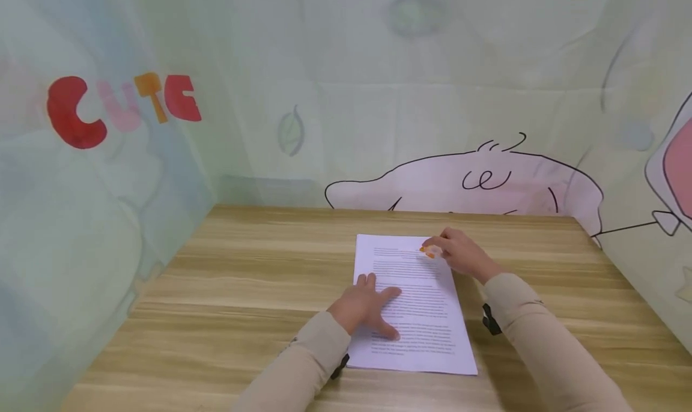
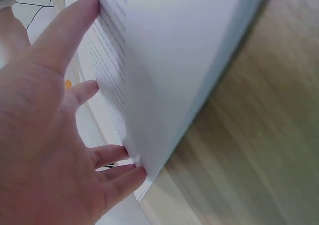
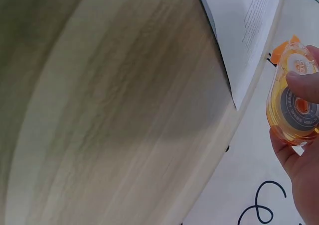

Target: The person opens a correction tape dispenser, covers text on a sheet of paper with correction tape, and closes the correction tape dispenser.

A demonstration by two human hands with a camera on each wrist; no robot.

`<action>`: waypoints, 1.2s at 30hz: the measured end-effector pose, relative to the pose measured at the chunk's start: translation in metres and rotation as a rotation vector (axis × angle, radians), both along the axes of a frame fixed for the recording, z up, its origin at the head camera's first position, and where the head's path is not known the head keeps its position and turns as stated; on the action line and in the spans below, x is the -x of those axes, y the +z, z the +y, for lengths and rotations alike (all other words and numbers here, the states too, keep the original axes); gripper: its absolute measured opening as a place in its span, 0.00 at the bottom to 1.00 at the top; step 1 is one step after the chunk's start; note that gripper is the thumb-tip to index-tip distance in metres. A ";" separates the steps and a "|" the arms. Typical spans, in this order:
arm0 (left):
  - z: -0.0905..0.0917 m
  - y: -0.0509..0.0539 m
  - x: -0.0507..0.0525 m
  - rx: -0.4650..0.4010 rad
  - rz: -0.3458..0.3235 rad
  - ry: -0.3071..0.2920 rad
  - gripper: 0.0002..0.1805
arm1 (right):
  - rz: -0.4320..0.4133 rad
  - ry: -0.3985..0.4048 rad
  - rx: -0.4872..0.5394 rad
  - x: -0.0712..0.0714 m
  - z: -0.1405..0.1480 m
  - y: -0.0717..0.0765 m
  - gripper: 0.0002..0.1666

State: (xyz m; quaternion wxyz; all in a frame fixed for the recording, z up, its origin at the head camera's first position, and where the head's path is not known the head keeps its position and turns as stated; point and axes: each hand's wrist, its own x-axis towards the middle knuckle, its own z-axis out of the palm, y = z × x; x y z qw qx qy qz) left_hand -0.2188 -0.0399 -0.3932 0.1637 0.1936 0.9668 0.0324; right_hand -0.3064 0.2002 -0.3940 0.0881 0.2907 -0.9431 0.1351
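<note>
A stack of printed paper [image 1: 413,316] lies on the wooden table, its lines of text running across the page. My left hand [image 1: 370,307] rests on the sheet's left part, fingers and thumb spread; the left wrist view shows its fingertips [image 2: 117,153] touching the page. At the sheet's upper right, my right hand [image 1: 459,253] grips an orange, see-through correction tape [image 3: 295,98] between thumb and fingers. In the head view the correction tape [image 1: 429,253] is partly hidden by the hand, near the top lines of text. Whether its tip touches the paper I cannot tell.
The wood-grain table [image 1: 259,268] extends around the paper on all sides. Behind it hangs a pale printed cloth [image 1: 346,112] with cartoon drawings, and red, pink and orange letters [image 1: 78,113] stand out on the left side.
</note>
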 end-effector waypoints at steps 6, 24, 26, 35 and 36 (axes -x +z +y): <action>-0.003 -0.005 -0.001 0.028 0.043 -0.027 0.52 | 0.003 0.013 -0.037 -0.012 0.000 0.002 0.27; -0.013 -0.016 -0.005 -0.079 0.021 -0.017 0.49 | -0.059 -0.017 -0.047 -0.019 -0.004 0.004 0.23; -0.012 -0.015 -0.006 -0.084 0.023 -0.019 0.49 | -0.054 -0.020 -0.052 -0.019 -0.005 0.004 0.23; -0.010 -0.014 -0.006 -0.068 0.012 -0.001 0.53 | -0.014 -0.030 -0.079 -0.015 -0.009 0.005 0.25; -0.009 -0.014 -0.005 -0.061 0.008 0.002 0.53 | -0.006 -0.032 -0.083 -0.014 -0.009 0.005 0.25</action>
